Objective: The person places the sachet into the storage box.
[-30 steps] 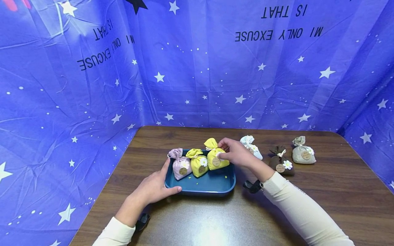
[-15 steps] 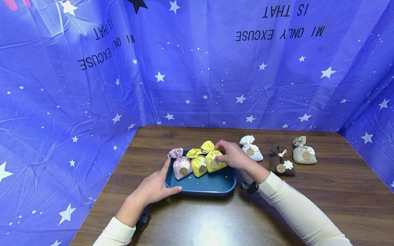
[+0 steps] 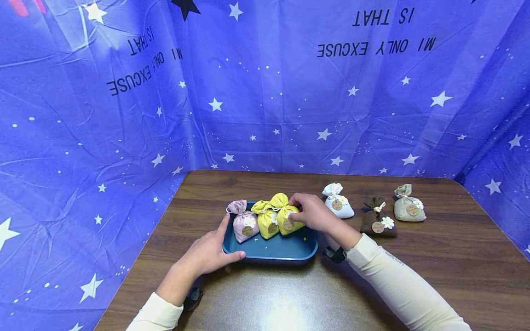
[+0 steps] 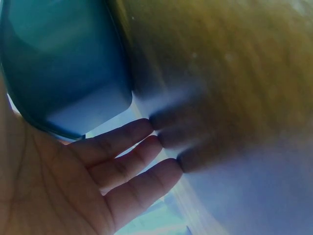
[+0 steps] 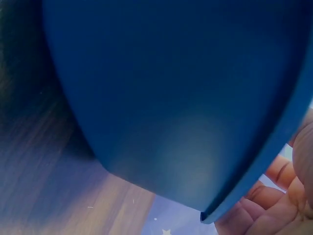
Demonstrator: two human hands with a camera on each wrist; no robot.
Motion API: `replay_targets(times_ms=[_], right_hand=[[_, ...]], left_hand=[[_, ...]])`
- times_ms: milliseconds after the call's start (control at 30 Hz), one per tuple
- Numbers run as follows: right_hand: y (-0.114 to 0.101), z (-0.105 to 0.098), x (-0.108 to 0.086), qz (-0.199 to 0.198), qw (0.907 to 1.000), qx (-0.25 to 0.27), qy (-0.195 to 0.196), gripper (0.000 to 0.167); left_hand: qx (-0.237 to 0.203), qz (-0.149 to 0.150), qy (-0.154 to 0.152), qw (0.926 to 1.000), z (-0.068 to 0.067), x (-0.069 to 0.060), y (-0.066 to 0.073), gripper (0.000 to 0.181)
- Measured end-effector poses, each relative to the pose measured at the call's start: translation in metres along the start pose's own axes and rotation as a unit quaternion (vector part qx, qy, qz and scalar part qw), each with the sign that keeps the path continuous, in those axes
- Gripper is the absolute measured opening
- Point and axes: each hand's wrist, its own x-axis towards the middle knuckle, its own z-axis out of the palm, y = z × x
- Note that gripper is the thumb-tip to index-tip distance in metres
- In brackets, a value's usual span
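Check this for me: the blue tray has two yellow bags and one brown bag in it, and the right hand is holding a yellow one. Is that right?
Not quite: the head view shows a pinkish-purple bag, not brown, beside the two yellow bags in the blue tray. The rest is right.

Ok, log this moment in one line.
left hand: touching blue tray; right hand: pinching right yellow bag; in tray: pink bag, left yellow bag; on table: white bag, brown bag, beige bag
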Motion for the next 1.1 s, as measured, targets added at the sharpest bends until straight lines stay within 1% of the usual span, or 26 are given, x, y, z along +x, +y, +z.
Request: replay_targets(times_ms=[300, 533, 633, 767, 833, 933, 1000, 1100], right_hand=[[0.004, -0.001, -0.001, -0.01, 0.9999, 0.007, -0.003, 0.022], [0.004, -0.007, -0.005, -0.002, 0.9994, 0.034, 0.004, 0.02], [0.003, -0.014, -0.007, 0.009, 0.9992, 0.04, 0.007, 0.021], [0.004, -0.026, -0.01, 0.042, 0.9975, 0.057, 0.002, 0.022], [0.007, -0.032, -0.012, 0.053, 0.9964, 0.066, 0.004, 0.023], [0.013, -0.042, -0.015, 0.055, 0.9954, 0.077, 0.014, 0.024], [0.017, -0.049, -0.018, 0.054, 0.9956, 0.073, 0.022, 0.024], [0.024, -0.059, -0.022, 0.065, 0.9953, 0.065, 0.03, 0.023]], left_hand=[[0.004, 0.0, 0.003, 1.0, 0.0, 0.0, 0.001, 0.12], [0.004, 0.006, 0.011, 0.9999, 0.001, 0.0, 0.0, 0.12], [0.005, 0.009, 0.015, 0.9998, 0.002, 0.0, -0.001, 0.121], [0.005, 0.009, 0.016, 0.9998, 0.001, 0.0, -0.002, 0.121], [0.005, 0.008, 0.017, 0.9998, 0.001, 0.0, -0.002, 0.121], [0.005, 0.009, 0.016, 0.9998, 0.001, 0.0, -0.002, 0.121], [0.005, 0.009, 0.015, 0.9998, 0.001, 0.0, -0.002, 0.121], [0.004, 0.011, 0.014, 0.9998, 0.001, 0.0, -0.001, 0.121]])
